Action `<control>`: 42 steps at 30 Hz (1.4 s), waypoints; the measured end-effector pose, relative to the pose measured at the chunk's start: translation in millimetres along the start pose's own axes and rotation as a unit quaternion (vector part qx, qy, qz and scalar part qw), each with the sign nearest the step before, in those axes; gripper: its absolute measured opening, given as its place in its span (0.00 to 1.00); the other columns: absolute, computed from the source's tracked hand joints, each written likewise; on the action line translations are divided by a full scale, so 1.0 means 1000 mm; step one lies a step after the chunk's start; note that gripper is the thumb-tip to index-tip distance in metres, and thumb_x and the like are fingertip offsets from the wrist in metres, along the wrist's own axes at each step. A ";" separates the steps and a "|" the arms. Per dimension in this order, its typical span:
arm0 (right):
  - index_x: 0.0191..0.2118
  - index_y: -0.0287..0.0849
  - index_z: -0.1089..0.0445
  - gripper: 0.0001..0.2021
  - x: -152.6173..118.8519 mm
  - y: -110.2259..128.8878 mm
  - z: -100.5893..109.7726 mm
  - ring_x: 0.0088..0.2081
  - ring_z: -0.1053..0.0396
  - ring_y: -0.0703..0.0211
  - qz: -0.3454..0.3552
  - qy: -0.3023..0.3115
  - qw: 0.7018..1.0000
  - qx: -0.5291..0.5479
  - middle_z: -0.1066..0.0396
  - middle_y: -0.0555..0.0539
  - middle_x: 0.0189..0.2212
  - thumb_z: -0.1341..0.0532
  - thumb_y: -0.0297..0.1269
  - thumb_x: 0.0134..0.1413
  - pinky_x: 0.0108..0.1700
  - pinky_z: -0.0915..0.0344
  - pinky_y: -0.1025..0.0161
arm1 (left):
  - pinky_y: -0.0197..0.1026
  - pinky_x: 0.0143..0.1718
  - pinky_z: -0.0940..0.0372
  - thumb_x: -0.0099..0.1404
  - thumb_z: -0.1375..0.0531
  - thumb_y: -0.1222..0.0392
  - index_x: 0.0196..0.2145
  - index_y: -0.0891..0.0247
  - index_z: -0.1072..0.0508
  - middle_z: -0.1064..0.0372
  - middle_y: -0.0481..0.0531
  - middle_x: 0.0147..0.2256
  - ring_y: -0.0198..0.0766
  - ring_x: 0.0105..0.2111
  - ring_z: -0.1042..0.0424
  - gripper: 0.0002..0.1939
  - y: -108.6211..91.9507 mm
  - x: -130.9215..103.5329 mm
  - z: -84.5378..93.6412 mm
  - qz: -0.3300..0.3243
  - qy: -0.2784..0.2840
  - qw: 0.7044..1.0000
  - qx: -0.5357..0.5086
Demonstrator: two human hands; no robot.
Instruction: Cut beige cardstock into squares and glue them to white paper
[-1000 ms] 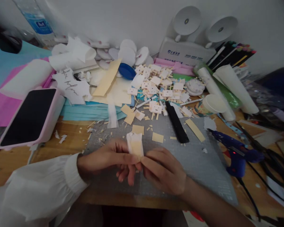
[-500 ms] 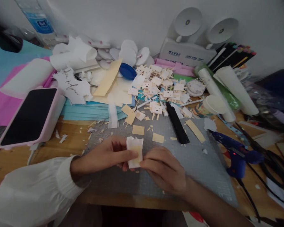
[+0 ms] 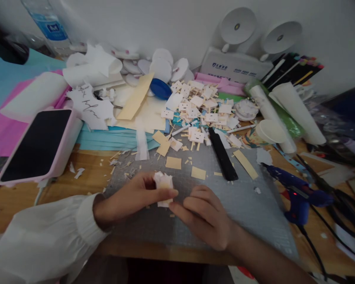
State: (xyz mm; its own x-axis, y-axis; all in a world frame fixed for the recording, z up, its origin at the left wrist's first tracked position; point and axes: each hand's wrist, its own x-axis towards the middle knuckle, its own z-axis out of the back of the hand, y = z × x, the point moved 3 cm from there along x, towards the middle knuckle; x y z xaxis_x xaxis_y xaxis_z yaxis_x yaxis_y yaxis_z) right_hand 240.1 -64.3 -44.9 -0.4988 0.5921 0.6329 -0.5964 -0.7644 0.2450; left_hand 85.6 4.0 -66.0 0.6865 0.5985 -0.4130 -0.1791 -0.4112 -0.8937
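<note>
My left hand (image 3: pixel 136 195) is closed on a small piece of crinkled white paper (image 3: pixel 165 180) with a yellowish patch on its face; the thumb lies across it. My right hand (image 3: pixel 205 217) has curled fingers, with the tip of one at the paper's lower right edge, seemingly pinching it; the thumb is hidden. Both hands are over a grey cutting mat (image 3: pixel 248 209). Beyond them on the mat lie cream card rectangles (image 3: pixel 173 163), small scraps and a black cutter-like tool (image 3: pixel 223 154).
A heap of small white paper figures with faces (image 3: pixel 197 136) lies behind. To the right are a blue glue gun (image 3: pixel 296 189) with a lit red light, black-handled scissors (image 3: pixel 343 209) and a paper cup (image 3: pixel 269 132). A pink-cased phone (image 3: pixel 37 146) rests on the left.
The paper piece has shifted slightly left and looks more bunched or tilted. My left thumb reaches further across it, and my right fingers have moved lower along its edge.
</note>
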 end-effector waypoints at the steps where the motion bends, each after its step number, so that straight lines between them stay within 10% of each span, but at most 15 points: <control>1: 0.41 0.38 0.26 0.08 0.000 0.000 0.001 0.32 0.34 0.63 -0.002 -0.001 1.000 0.002 0.31 0.50 0.27 0.42 0.24 0.60 0.37 0.32 0.62 | 0.33 0.25 0.48 0.59 0.36 0.51 0.24 0.66 0.33 0.40 0.43 0.22 0.29 0.23 0.44 0.16 0.001 0.000 0.001 0.000 -0.001 1.000 -0.012; 42: 0.40 0.37 0.30 0.09 -0.001 0.002 0.002 0.32 0.36 0.60 0.010 -0.014 0.998 0.056 0.32 0.49 0.29 0.40 0.23 0.52 0.36 0.34 0.59 | 0.31 0.24 0.42 0.60 0.36 0.52 0.26 0.65 0.26 0.34 0.46 0.25 0.29 0.24 0.37 0.13 0.003 0.000 0.006 -0.014 -0.053 0.998 -0.028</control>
State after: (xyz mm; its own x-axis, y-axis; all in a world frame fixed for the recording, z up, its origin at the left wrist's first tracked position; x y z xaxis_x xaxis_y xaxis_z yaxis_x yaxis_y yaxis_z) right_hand 240.6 -67.4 -43.4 -0.4916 0.5708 0.6577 -0.5120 -0.8004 0.3119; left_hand 80.7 6.7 -69.6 0.6124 0.6783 -0.4061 -0.1181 -0.4295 -0.8953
